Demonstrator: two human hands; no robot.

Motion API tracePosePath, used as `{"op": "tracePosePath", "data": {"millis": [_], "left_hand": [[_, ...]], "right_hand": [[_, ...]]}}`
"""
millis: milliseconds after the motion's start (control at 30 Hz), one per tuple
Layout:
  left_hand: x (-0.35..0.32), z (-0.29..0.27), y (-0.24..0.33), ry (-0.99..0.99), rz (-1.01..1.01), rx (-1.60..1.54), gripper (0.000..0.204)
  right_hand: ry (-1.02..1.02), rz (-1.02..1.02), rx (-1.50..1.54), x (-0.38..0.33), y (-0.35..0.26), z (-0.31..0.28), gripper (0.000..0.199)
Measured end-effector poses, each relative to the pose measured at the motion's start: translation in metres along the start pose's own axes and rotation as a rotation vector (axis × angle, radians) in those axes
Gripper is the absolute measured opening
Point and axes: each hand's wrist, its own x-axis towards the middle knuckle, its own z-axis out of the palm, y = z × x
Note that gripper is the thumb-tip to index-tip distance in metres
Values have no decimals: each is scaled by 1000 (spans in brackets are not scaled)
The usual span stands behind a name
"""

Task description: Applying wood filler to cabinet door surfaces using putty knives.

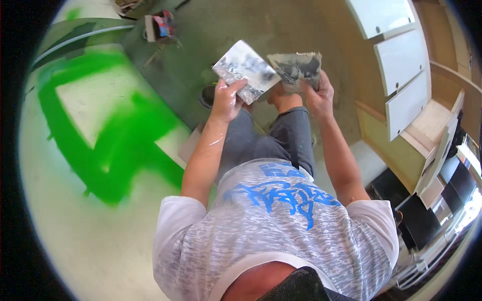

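Interior under renovation: bare concrete floor (281, 25), unfinished wall (60, 210) sprayed with green paint (115, 150), white cabinet drawers (401, 65) set in raw wooden framing (391, 150).

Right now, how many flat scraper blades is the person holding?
2. One wide blade is in the left hand; the other blade is in the right hand. Their inner edges look to meet in the middle.

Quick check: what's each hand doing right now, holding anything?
Left hand: closed on a smeared white flat blade.
Right hand: closed on a second, greyer flat blade.
The two blades' edges meet between the hands.
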Motion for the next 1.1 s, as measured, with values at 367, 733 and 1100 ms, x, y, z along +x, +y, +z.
{"op": "tracePosePath", "data": {"millis": [367,733,1100], "left_hand": [[-56,73,44,-237,288,41,45],[-40,99,31,-532,193,74,41],[-2,199,-35,-834,-54,356,33]], "right_hand": [[-168,-890,-1091,-2,-112,22,42],[151,-129,-512,-64,-54,-71,38],[440,-48,325,-81,-116,-121,14]]}}
